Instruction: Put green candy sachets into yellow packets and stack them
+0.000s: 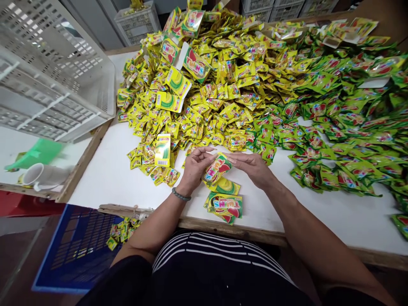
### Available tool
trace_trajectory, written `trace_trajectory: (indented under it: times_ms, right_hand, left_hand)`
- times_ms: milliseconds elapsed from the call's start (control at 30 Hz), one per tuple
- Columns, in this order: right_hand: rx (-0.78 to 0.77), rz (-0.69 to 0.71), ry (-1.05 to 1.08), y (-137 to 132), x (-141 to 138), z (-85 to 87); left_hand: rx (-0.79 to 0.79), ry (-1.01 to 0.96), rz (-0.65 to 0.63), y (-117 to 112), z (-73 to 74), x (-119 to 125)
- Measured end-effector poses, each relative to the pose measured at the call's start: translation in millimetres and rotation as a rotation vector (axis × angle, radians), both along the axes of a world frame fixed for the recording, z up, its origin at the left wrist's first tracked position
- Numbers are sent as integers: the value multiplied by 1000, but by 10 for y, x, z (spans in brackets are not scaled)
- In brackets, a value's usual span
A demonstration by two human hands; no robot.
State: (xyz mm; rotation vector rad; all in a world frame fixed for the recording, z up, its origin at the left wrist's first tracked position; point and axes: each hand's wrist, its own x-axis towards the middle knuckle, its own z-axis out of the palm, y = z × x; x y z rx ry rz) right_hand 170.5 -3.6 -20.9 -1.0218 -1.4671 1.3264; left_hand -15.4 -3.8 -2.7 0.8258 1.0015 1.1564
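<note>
On the floor at lower left, below the table edge: blue lattice crate (76, 250), a small cluster of loose yellow sachets (123, 231) lying in its near corner.

Upper left: large white lattice crate (47, 76), tilted, overhanging the table's left edge; contents cannot be told.

Back of room: white crate (137, 21) with yellow items showing above its rim; further white crates (274, 8) behind the heaps, contents hidden.

Left side shelf: white cup (41, 174) lying on its side, with a green plastic item (38, 153) just beside it.

White table (105, 178), items:
- Yellow heap (207, 85) of banana-print sachets, piled high at centre back and spilling forward to just short of the hands.
- Green heap (350, 106) of sachets, filling the right side and touching the yellow heap along its edge.
- Yellow card (162, 149) with barcode, face down on the yellow heap's near fringe, left of the hands.
- Twins sachet (217, 166), held just above the tabletop between both hands, near the front edge.
- Two more packets, a yellow banana packet (227, 187) and a printed packet (225, 206), lying overlapped directly below the held one.

Left hand (195, 168): fingers curled, thumb and fingertips pinched on the Twins sachet's left edge; bead bracelet (181, 195) on the wrist.

Right hand (251, 168): fingers stretched nearly straight, tips against the sachet's right edge; thumb hidden, so its grip cannot be told.
</note>
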Motion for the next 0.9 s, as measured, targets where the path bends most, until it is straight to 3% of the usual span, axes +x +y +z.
trace_trajectory:
  times_ms: [167,300,400,500,600,733,800,900]
  right_hand:
    - [195,-138,-175,-156,-233,54]
    - [282,-160,-209,-128,-230,144]
    - [306,-292,-355,-8,39,212]
    - [186,-435,-684,97,403,167]
    - [136,-281,-978,134,633,9]
    - [202,-89,-1228,108,614,-101]
    - [148,-98,-1327,98,567,-56]
    - [123,-236,-1287,107,562,41]
  left_hand:
    - [6,-29,83,13,4,-11]
    - [5,-17,38,5,48,-10]
    - [63,91,-256,-25,94,12]
    - [270,383,-558,-54,88,27]
    - [490,699,-581,-64,11,31]
    - [494,798,-664,-73,-94,37]
    - [499,818,-637,-69,-113,9]
    - [513,939,-300,-25,-88,-130]
